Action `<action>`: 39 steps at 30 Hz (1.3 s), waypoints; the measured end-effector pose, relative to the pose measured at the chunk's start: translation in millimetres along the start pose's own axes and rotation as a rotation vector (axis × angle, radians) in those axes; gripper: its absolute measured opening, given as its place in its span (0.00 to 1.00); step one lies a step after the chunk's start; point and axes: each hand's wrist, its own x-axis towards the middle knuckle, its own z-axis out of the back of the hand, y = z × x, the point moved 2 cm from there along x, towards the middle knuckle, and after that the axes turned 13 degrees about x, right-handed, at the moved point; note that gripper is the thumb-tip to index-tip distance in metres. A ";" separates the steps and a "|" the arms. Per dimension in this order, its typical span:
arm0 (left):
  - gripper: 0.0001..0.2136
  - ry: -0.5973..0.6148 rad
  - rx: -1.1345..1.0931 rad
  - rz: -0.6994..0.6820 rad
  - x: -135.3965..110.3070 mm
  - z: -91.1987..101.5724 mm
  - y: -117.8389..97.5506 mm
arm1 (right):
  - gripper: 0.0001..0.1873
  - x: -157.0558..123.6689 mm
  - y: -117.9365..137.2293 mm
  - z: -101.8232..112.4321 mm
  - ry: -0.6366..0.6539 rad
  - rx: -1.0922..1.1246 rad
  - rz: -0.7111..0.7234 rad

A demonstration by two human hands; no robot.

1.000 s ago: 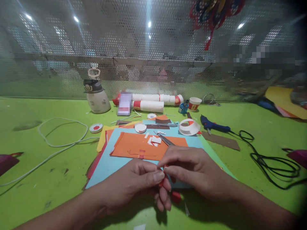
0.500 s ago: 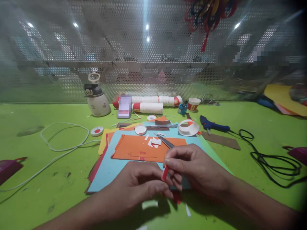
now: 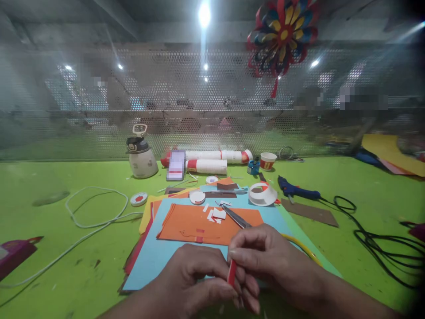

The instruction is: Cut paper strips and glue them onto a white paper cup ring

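Observation:
A small red strip point(image 3: 232, 272) with a pale edge stands tilted between my two hands. The thumb and forefinger of my right hand point(image 3: 265, 254) pinch its upper end. My left hand point(image 3: 199, 274) has its thumb and forefinger against the lower end, its other fingers curled out of sight. Just beyond my right hand lie scissors point(image 3: 236, 216), blades on the folded orange paper point(image 3: 186, 221), with a yellow handle partly hidden behind that hand. Small white paper scraps point(image 3: 218, 214) and a short red piece point(image 3: 199, 239) rest on the orange paper.
Light blue sheets point(image 3: 149, 261) lie beneath on a green table. A blue glue gun point(image 3: 299, 189) with a looped black cord is at right. Behind stand a white bottle point(image 3: 142, 161), phone point(image 3: 175, 165), stacked paper cups point(image 3: 209, 167) and ink bottle point(image 3: 253, 167). A white cable point(image 3: 89, 226) curls left.
The view has tilted up, so the table and hands sit lower in it. My left thumb and forefinger have come closer around the strip's lower end. More of the scissors' yellow handle shows.

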 end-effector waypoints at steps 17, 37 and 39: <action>0.11 -0.351 0.074 0.383 0.0 12.3 6.7 | 0.11 4.7 17.8 -6.4 -0.366 -0.336 0.254; 0.11 -0.368 -0.092 0.476 6.2 1.2 13.7 | 0.10 12.4 0.3 -2.5 -0.378 -0.403 0.255; 0.11 -0.381 -0.073 0.469 6.7 0.0 14.1 | 0.10 11.8 -0.8 -1.8 -0.380 -0.395 0.257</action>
